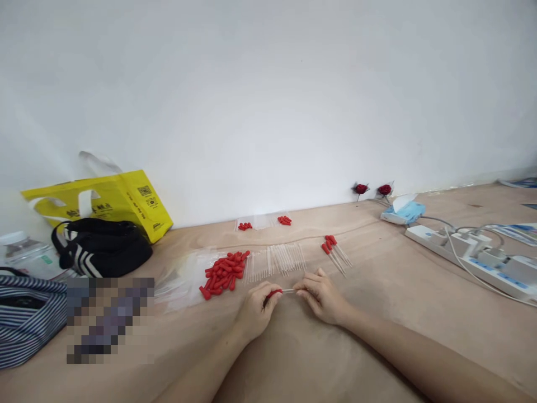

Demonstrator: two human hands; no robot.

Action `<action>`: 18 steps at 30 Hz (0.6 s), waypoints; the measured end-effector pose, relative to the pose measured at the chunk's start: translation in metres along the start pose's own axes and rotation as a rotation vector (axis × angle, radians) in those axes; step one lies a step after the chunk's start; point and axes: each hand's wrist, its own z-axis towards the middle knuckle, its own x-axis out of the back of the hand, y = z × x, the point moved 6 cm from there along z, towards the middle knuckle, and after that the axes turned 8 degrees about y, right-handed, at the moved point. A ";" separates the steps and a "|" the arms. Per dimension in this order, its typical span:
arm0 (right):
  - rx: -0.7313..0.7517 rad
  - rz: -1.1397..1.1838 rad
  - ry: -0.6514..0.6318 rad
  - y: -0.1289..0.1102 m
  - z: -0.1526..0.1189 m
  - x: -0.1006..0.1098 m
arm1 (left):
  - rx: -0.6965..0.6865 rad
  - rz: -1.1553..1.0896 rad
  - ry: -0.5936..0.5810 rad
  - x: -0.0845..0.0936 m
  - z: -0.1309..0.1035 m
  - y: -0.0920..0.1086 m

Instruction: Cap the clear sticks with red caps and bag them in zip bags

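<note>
A yellow bag (pixel 126 204) leans on the wall (pixel 268 112); a black pouch (pixel 107 246) sits before it; a white power strip (pixel 474 263) lies right.

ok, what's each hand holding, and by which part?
Left hand: a red bulb, pinched by its sides. Right hand: a thin clear tube, by the end away from the bulb.

The left forearm (pixel 218 358) comes in from 7 o'clock, its wrist (pixel 241 330) fairly straight, and the left hand (pixel 259 307) curls with thumb and fingers pinched together toward 2 o'clock. The right forearm (pixel 403 341) slants in from 4 o'clock; the right hand (pixel 322 295) pinches toward 9 o'clock, fingers bent. The two grips face each other, near but apart.
</note>
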 end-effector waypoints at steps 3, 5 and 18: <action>0.033 -0.014 0.014 -0.003 0.000 -0.001 | -0.006 -0.002 -0.005 -0.001 -0.002 0.000; 0.055 -0.022 0.013 -0.004 0.000 -0.003 | -0.010 0.003 -0.018 -0.002 -0.003 0.000; 0.039 -0.032 -0.052 -0.004 0.007 -0.013 | -0.019 0.056 -0.049 -0.004 -0.003 0.000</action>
